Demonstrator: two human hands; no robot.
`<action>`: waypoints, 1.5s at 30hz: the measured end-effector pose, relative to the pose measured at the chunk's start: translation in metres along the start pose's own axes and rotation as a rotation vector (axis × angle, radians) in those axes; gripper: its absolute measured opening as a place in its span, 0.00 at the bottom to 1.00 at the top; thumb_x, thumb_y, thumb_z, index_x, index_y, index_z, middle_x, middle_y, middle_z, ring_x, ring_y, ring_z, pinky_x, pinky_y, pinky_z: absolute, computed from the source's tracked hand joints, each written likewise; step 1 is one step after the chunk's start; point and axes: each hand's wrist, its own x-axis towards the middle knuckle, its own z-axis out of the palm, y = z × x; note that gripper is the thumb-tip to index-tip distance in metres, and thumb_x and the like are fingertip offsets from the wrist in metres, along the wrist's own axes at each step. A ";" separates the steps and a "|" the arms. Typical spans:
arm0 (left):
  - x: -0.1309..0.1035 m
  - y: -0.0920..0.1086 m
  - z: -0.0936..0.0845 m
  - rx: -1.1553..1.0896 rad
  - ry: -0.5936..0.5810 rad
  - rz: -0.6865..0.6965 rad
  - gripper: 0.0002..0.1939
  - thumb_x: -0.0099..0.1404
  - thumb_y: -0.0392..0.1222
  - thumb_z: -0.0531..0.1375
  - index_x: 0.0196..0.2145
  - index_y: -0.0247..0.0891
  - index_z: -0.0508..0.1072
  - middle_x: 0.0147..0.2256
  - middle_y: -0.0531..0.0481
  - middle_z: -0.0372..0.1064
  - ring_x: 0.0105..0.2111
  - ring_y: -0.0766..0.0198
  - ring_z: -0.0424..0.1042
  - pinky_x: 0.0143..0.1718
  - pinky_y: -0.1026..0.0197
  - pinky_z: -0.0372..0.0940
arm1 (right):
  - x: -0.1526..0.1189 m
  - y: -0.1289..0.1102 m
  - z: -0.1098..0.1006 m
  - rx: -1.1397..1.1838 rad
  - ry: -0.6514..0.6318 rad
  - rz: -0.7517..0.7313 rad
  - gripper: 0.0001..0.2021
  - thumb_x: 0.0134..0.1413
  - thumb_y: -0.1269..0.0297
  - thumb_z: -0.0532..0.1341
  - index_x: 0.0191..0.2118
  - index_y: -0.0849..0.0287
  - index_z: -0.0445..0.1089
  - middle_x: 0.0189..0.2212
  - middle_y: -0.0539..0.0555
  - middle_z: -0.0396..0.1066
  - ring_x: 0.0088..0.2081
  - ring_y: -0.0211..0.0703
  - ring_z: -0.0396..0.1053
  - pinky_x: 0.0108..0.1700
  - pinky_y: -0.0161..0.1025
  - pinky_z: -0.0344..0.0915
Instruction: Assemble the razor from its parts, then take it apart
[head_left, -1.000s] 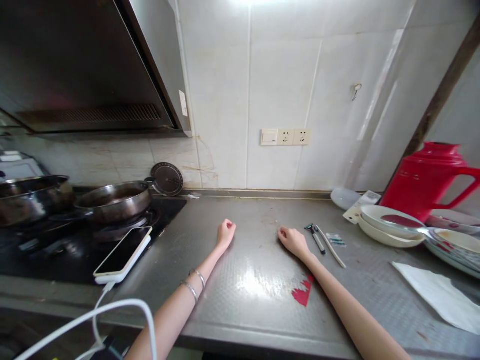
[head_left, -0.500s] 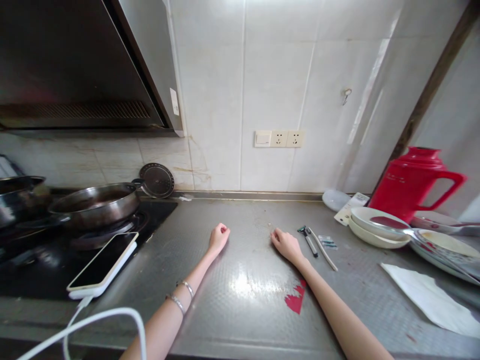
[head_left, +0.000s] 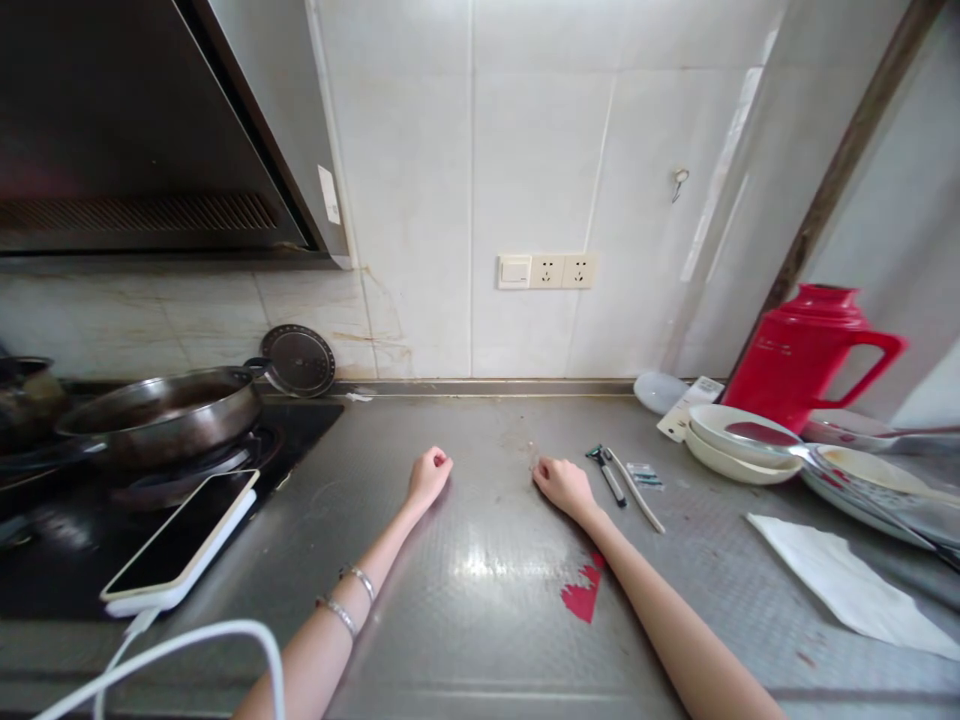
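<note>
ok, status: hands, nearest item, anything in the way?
Left hand curled on counter, nothing visibly held. Right hand likewise. Razor just right of right hand, nothing between. Red scrap beside right forearm.

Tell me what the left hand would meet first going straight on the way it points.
The left hand would probably meet the metal strip along the foot of the wall; nothing seems to stand between, though depth is unclear.

Right hand (head_left: 564, 484), palm hidden
</note>
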 end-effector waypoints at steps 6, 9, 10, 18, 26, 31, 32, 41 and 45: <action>0.001 -0.001 0.001 0.008 -0.009 0.010 0.05 0.51 0.39 0.53 0.20 0.37 0.64 0.20 0.54 0.63 0.23 0.67 0.64 0.27 0.66 0.55 | 0.001 0.001 -0.001 0.004 -0.016 0.008 0.16 0.57 0.58 0.47 0.30 0.58 0.69 0.29 0.56 0.72 0.32 0.40 0.69 0.28 0.32 0.51; 0.001 -0.002 0.002 0.007 -0.009 0.021 0.05 0.52 0.39 0.53 0.21 0.37 0.65 0.20 0.54 0.64 0.23 0.67 0.64 0.27 0.66 0.55 | 0.001 0.001 -0.001 0.008 -0.004 -0.004 0.16 0.57 0.59 0.47 0.29 0.58 0.69 0.28 0.55 0.72 0.31 0.40 0.69 0.27 0.32 0.49; 0.001 -0.003 0.002 0.007 -0.009 0.023 0.05 0.52 0.39 0.53 0.21 0.37 0.64 0.20 0.54 0.64 0.23 0.67 0.64 0.27 0.66 0.55 | 0.001 0.001 -0.001 0.010 0.000 -0.006 0.15 0.56 0.59 0.48 0.29 0.58 0.69 0.28 0.55 0.72 0.31 0.40 0.69 0.26 0.32 0.49; 0.000 -0.002 0.001 0.028 -0.020 0.026 0.06 0.52 0.39 0.53 0.20 0.37 0.64 0.20 0.54 0.63 0.23 0.67 0.64 0.26 0.66 0.54 | 0.000 0.000 -0.003 0.096 0.000 0.024 0.16 0.56 0.57 0.49 0.28 0.58 0.69 0.28 0.54 0.72 0.31 0.39 0.69 0.26 0.31 0.49; 0.001 0.000 0.000 0.023 -0.038 0.021 0.05 0.51 0.39 0.53 0.20 0.37 0.64 0.19 0.55 0.63 0.23 0.67 0.64 0.26 0.66 0.54 | 0.006 0.053 -0.045 0.244 0.029 0.182 0.09 0.46 0.65 0.57 0.33 0.59 0.73 0.31 0.55 0.73 0.34 0.40 0.69 0.32 0.30 0.56; 0.001 0.000 0.000 0.028 -0.039 0.014 0.06 0.51 0.39 0.54 0.19 0.38 0.64 0.19 0.55 0.63 0.23 0.67 0.64 0.26 0.66 0.54 | -0.002 0.106 -0.064 0.200 -0.007 0.336 0.12 0.42 0.67 0.59 0.36 0.62 0.72 0.31 0.60 0.73 0.32 0.42 0.70 0.29 0.31 0.58; 0.001 0.000 0.000 0.027 -0.040 0.017 0.06 0.51 0.39 0.54 0.19 0.38 0.63 0.19 0.55 0.63 0.23 0.67 0.64 0.26 0.66 0.54 | -0.004 0.111 -0.065 0.205 -0.040 0.348 0.12 0.42 0.67 0.59 0.35 0.63 0.72 0.30 0.60 0.73 0.29 0.41 0.70 0.27 0.30 0.57; 0.003 -0.004 0.002 0.040 -0.043 0.039 0.05 0.51 0.39 0.54 0.20 0.37 0.64 0.20 0.54 0.64 0.23 0.66 0.64 0.26 0.66 0.54 | -0.014 0.098 -0.059 0.082 -0.100 0.314 0.12 0.42 0.69 0.58 0.36 0.64 0.70 0.32 0.62 0.72 0.29 0.42 0.70 0.26 0.31 0.57; 0.004 -0.006 0.003 0.047 -0.045 0.036 0.06 0.51 0.39 0.53 0.20 0.37 0.64 0.20 0.54 0.64 0.23 0.66 0.64 0.26 0.66 0.54 | -0.015 0.092 -0.054 0.089 -0.118 0.306 0.13 0.41 0.72 0.56 0.36 0.65 0.70 0.32 0.63 0.72 0.29 0.43 0.71 0.27 0.32 0.58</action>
